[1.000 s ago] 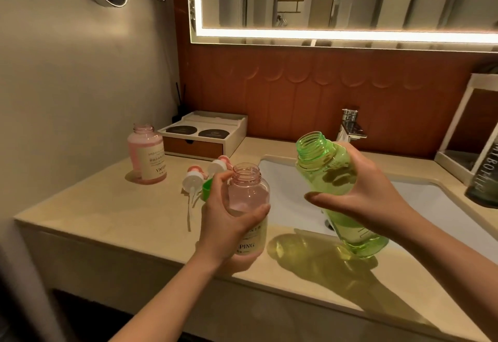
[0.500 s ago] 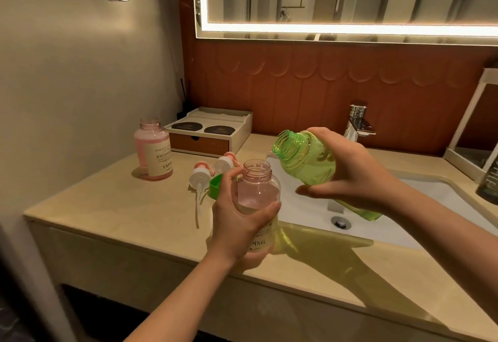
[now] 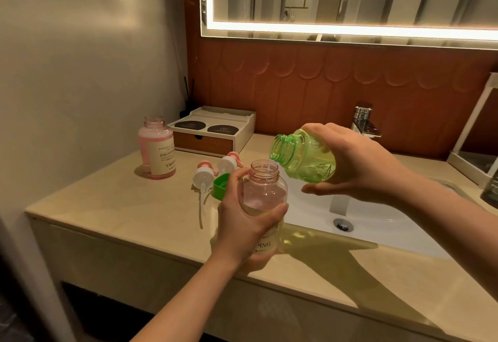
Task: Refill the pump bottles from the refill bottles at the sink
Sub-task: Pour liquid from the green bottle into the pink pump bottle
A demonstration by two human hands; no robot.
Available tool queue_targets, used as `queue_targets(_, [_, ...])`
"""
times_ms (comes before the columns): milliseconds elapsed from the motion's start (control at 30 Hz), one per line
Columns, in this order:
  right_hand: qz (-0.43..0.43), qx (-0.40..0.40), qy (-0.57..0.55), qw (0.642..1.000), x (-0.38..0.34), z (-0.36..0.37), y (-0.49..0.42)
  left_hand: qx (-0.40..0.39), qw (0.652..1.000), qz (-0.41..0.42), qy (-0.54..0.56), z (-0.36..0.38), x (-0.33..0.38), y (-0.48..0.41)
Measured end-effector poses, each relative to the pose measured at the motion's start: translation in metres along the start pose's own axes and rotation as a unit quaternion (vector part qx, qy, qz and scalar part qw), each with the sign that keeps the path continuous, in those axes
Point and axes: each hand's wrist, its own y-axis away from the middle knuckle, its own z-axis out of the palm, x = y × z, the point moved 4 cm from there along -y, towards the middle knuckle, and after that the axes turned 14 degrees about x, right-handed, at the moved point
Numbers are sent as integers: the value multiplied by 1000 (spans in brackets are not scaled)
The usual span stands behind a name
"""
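Two bottles held above worktop (image 3: 121, 207) front edge, beside sink (image 3: 377, 223). Left hand (image 3: 242, 223): forearm in from lower left, fingers and thumb wrapped round open pink pump bottle (image 3: 265, 196), upright. Right hand (image 3: 361, 163): gripping green refill bottle (image 3: 307, 158) round body, tipped near horizontal, mouth leftward, just beside pump bottle rim; contact not discernible. Second pink bottle (image 3: 157, 150) standing rear left. Pump heads (image 3: 203, 176) and green cap (image 3: 221, 185) lying near left hand.
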Motion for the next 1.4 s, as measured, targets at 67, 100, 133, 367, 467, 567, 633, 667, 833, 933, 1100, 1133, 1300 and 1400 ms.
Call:
queue_targets(67, [-5, -10, 21, 1000, -2, -1, -2, 1, 1000, 4, 7, 0, 0, -1])
queue_targets(100, [-8, -13, 30, 999, -3, -1, -3, 2, 1000, 5, 9, 0, 0, -1])
queue_targets(133, [-11, -16, 39, 999, -4, -2, -4, 3, 1000, 6, 10, 0, 0, -1])
queue_targets(367, [-20, -33, 65, 997, -9, -7, -6, -1, 1000, 2, 8, 0, -1, 0])
queue_targets(467, [-25, -38, 82, 996, -9, -8, -7, 1, 1000, 0, 13, 0, 0, 0])
queue_targets(567, [-34, -37, 99, 994, -10, -9, -8, 1, 1000, -2, 15, 0, 0, 0])
queue_targets(633, [-37, -42, 110, 992, -10, -9, -9, 1, 1000, -2, 16, 0, 0, 0])
queue_targets(667, [-38, -44, 114, 992, -10, -9, -10, 1, 1000, -1, 16, 0, 0, 0])
queue_targets(833, [-50, -51, 133, 989, -11, -9, -11, 2, 1000, -3, 14, 0, -1, 0])
queue_targets(933, [-50, -52, 140, 988, -10, -10, -11, 0, 1000, -4, 10, 0, -2, 0])
queue_targets(1100, [-56, -49, 145, 987, -11, -12, -12, 2, 1000, -1, 7, 0, -2, 0])
queue_targets(1133, [-58, -51, 150, 986, -12, -12, -12, 3, 1000, -1, 8, 0, -2, 0])
queue_targets(1300, [-62, -54, 159, 984, -12, -12, -14, 0, 1000, -1, 9, 0, -1, 0])
queue_targets(1400, [-69, -54, 164, 983, -14, -14, -13, 0, 1000, -1, 6, 0, -2, 0])
